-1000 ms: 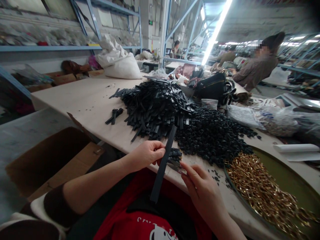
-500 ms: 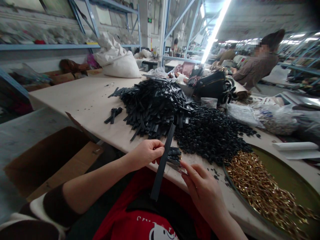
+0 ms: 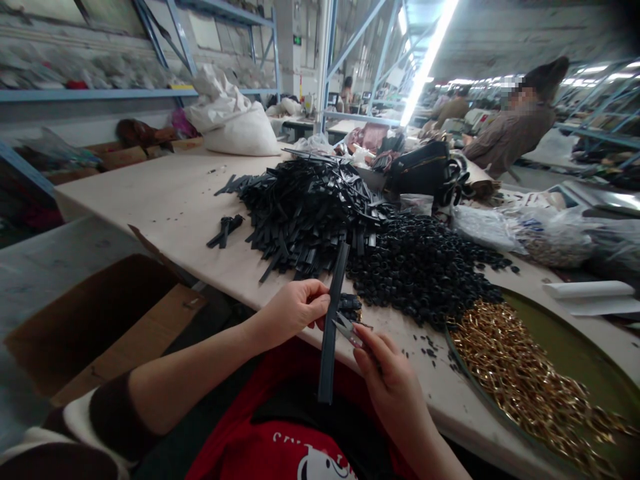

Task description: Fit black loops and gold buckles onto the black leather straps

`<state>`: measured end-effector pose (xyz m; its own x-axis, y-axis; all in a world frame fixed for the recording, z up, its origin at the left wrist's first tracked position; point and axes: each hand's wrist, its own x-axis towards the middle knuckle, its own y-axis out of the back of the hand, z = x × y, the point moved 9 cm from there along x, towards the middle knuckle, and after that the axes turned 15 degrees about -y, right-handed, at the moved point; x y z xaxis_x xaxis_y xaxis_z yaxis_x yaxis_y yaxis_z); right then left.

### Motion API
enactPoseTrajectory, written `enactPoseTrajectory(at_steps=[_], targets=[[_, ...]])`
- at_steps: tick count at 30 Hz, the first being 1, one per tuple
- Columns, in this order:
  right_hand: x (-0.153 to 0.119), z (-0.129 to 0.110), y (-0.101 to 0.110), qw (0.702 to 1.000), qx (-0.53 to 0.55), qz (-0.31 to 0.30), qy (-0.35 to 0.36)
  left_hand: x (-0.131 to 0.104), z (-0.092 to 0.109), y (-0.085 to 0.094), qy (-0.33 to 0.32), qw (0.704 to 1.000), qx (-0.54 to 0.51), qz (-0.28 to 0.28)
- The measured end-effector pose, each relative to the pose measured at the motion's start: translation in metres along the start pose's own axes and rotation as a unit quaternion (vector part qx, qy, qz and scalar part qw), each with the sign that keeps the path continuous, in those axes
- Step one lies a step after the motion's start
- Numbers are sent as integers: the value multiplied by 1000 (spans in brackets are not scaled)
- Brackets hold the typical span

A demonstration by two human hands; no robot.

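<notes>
Between the thumb and fingers of my left hand (image 3: pixel 295 308) is a long flat black strap (image 3: pixel 327 357), its lower end hanging over my lap. My right hand (image 3: pixel 393 373) grips a small pair of thread snips (image 3: pixel 349 330). Their pointed blades are parted and lie beside the strap's right edge, though whether they touch it I cannot tell. Just behind, at the table edge, sits a small stack of black pieces (image 3: pixel 350 303) with a bit of gold metal. Beyond my hands rises a big heap of black straps (image 3: pixel 305 213).
Right of the straps spreads a pile of small black loops (image 3: pixel 415 267). A round olive tray (image 3: pixel 560 327) holds many gold metal fittings (image 3: pixel 505 360). An open cardboard box (image 3: pixel 100 320) stands below the table at left. Another person (image 3: pixel 520 127) works at far right.
The strap's lower end has swung to the right and now hangs more upright. My right hand has shifted slightly down and left, and the snips' blades now show clearly beside the strap.
</notes>
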<state>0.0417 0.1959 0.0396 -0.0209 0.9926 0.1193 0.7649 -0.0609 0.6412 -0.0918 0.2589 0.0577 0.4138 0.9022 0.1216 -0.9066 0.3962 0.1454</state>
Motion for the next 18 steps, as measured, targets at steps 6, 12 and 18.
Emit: enactPoseTrajectory(at_steps=[6, 12, 18], targets=[[3, -2, 1, 999, 30, 5, 11, 0, 1, 2, -8, 1000, 16, 12], [7, 14, 1, 996, 89, -24, -19, 1, -8, 10, 5, 1000, 7, 16], [10, 3, 2, 993, 6, -115, 24, -1, -16, 7, 33, 999, 18, -26]])
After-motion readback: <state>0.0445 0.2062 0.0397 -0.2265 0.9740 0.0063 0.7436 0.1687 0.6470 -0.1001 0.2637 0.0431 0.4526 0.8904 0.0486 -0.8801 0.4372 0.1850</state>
